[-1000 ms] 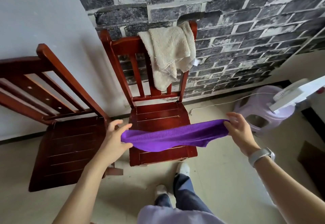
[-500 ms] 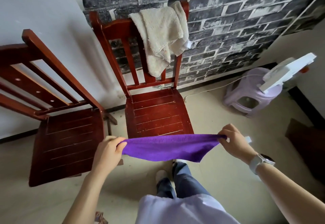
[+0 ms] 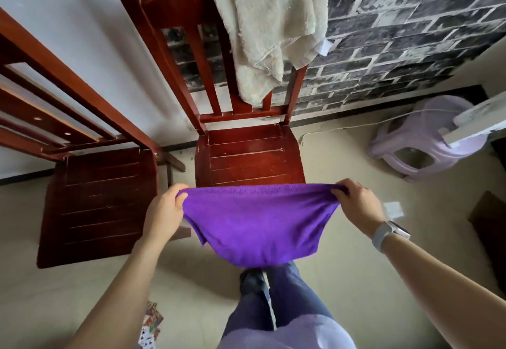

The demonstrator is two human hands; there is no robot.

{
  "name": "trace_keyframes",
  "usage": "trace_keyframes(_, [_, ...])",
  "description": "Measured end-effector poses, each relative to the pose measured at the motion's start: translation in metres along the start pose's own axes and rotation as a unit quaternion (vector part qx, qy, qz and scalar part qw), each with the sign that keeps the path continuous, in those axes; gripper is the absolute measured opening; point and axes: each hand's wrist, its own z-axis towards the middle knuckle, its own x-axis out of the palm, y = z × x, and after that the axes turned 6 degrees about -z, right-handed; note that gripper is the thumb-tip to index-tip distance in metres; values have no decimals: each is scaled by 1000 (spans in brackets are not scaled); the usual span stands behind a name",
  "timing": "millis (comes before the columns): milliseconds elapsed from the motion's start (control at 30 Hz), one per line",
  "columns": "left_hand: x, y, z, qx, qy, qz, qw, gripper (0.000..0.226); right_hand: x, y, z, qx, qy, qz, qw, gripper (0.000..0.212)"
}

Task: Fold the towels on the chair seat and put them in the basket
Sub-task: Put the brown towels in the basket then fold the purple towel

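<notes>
The purple towel (image 3: 257, 225) hides the chair seat (image 3: 249, 157) front edge. The beige towel (image 3: 268, 22) is cut off at the top edge. Cards (image 3: 150, 326) at bottom are too small to read.

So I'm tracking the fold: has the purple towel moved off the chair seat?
Yes. The purple towel has come toward the person, off the chair seat.

The purple towel (image 3: 254, 225) is soft, fuzzy cloth. The chair (image 3: 249, 154) is shiny red-brown wood. The stool (image 3: 416, 143) is smooth plastic.
</notes>
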Motion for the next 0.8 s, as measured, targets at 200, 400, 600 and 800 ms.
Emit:
trace_keyframes(200, [40,15,83,-33,-38,47,998,24,32,13,105,-4,1,67,998,15])
trace_keyframes(400, [81,45,159,-46,-131,120,983,26,69,25,194,9,-29,105,994,17])
trace_keyframes(600, [116,66,223,-120,-165,-33,978,22,99,39,257,52,-40,138,988,21])
trace_keyframes(800, [149,71,239,-171,-133,-184,959,36,128,37,280,103,14,217,971,44])
